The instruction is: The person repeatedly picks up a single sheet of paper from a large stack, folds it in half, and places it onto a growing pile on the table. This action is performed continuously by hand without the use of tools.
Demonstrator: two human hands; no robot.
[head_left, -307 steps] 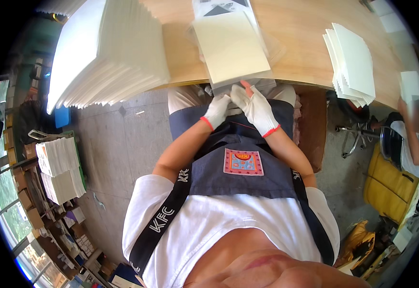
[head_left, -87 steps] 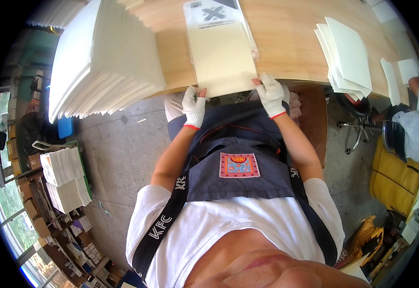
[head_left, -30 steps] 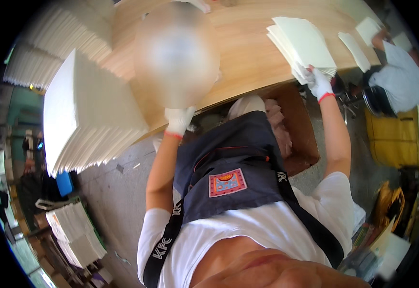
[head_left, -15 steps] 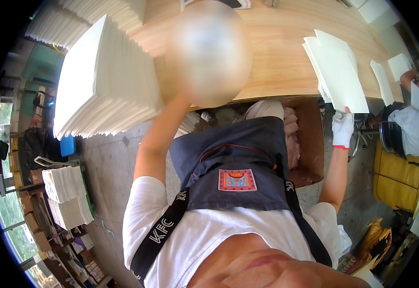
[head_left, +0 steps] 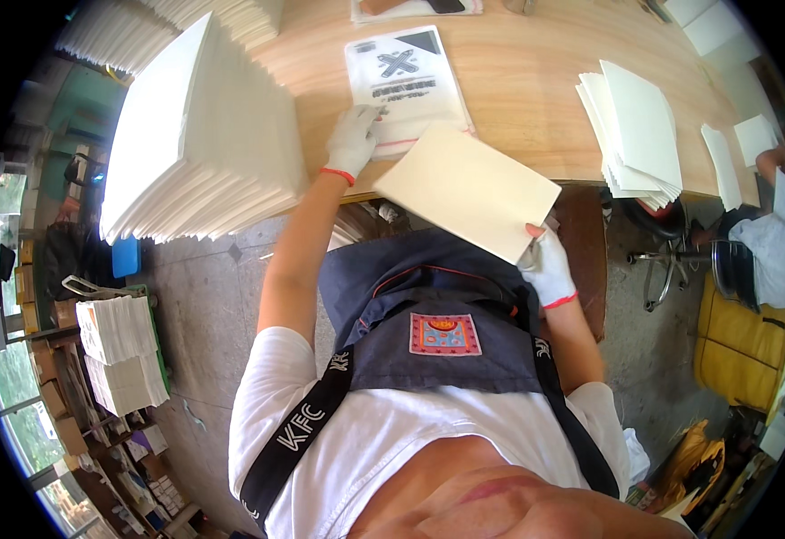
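Note:
My right hand [head_left: 548, 267], in a white glove with a red cuff, is closed on the lower right corner of a thin cream booklet [head_left: 469, 190]. The booklet tilts over the table's front edge, and its far corner overlaps the near end of a printed plastic bag [head_left: 406, 81]. That bag lies on the table, white with a dark corner and a red line near its close end. At its left edge is my gloved left hand [head_left: 354, 141], fingers bent over the plastic and seemingly pinching it. The undersides of those fingers are hidden.
A tall stack of white booklets [head_left: 177, 153] stands left on the wooden table [head_left: 518, 72], with more stacks behind. A smaller fanned pile [head_left: 635, 135] lies at the right. Beyond it sits another person [head_left: 774, 216]. A brown box [head_left: 583, 242] is under the table edge.
My right hand has moved left from the right-hand pile, bringing a booklet to the bag. A blurred patch covered my left hand and the bag earlier; both show now.

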